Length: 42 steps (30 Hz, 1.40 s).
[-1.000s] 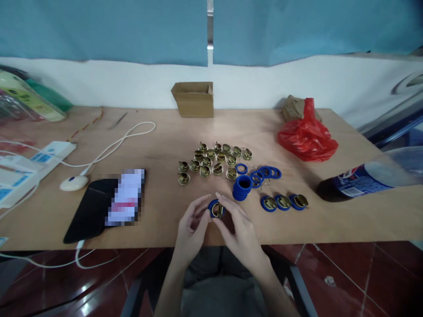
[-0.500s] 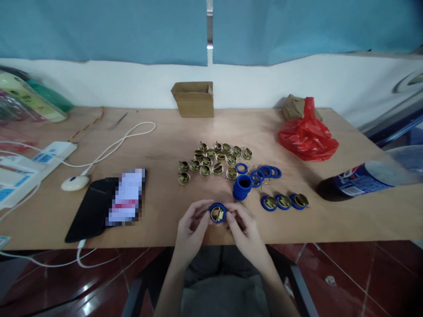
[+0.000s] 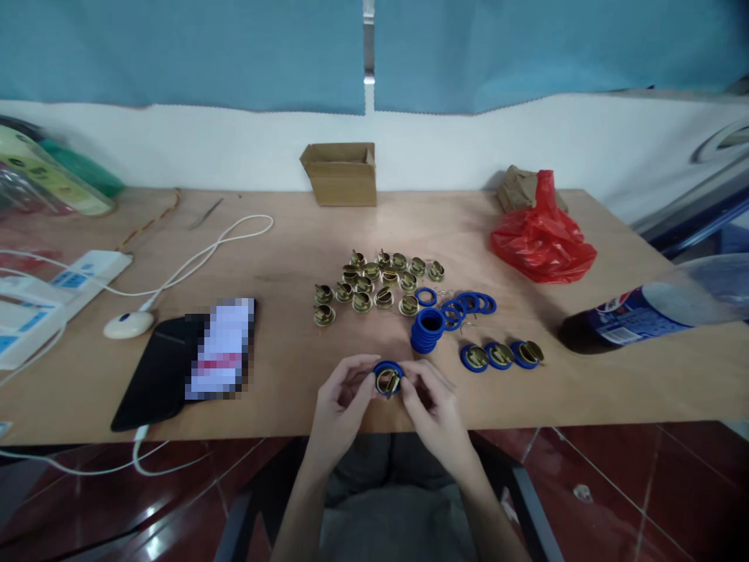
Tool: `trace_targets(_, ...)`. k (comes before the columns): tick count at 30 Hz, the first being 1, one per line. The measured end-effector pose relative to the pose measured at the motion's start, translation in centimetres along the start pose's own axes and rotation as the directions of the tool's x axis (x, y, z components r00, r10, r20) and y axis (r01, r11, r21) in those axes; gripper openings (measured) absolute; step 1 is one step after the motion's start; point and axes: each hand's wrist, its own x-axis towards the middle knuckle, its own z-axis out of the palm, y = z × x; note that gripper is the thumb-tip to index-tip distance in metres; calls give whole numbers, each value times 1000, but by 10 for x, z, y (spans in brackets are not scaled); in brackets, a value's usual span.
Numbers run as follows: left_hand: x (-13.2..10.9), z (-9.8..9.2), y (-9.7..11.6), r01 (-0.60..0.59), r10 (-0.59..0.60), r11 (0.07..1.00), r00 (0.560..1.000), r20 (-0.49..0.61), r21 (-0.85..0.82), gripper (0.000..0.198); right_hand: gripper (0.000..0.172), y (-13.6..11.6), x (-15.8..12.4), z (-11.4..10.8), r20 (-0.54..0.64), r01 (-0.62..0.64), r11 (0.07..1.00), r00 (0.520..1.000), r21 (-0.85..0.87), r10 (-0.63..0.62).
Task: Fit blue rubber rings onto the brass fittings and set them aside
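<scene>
Both hands meet at the near edge of the wooden table. My left hand and my right hand pinch one brass part with a blue ring around it, held between the fingertips. Beyond them lies a cluster of several loose brass parts. A stack of blue rings stands to the right of the cluster, with loose blue rings behind it. Three brass parts fitted with blue rings lie in a row to the right of my right hand.
A black case with a phone lies at left, beside a white cable with a round switch and a power strip. A cardboard box stands at the back. A red plastic bag and a lying soda bottle are at right.
My hands drew closer together around the ringed brass part and pulled slightly toward me. The part turned so its ring faces up more.
</scene>
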Motion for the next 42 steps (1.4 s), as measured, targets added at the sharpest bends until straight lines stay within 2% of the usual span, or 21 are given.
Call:
trace_targets(6, 0, 1, -1, -32, 32, 999, 999, -10, 20, 14, 14, -1, -1, 0, -20, 25, 999, 999, -23, -26)
trace_targets(11, 0, 0, -1, -9, 9, 1000, 999, 39, 2, 17, 14, 1, -2, 3, -75, -4, 1000, 997, -16, 3)
trace_targets(16, -1, -1, 0, 71, -61, 996, 985, 163, -57, 31, 18, 9, -1, 7, -100, -94, 988, 989, 123, 107)
trace_targets(19, 0, -2, 0, 89, -78, 995, 980, 182, -54, 39, 20, 10, 0, 7, -73, -133, 974, 986, 181, 148)
trace_targets(26, -1, -3, 0, 134, -129, 991, 980, 151, -28, 39, 26, 9, -3, 6, 17, -116, 974, 993, 193, 115)
trace_targets(30, 0, -4, -1, 147, -136, 987, 979, 152, -62, 39, 28, 10, -5, 5, 44, -73, 988, 997, 138, 67)
trace_targets(36, 1, -3, 0, 108, -92, 991, 978, 188, -75, 38, 31, 6, -4, 4, 1, -36, 996, 999, 82, 37)
trace_targets(42, 0, -6, 3, 78, -81, 997, 977, 200, 19, 28, 27, 6, -4, 4, -89, -37, 994, 995, 101, 46)
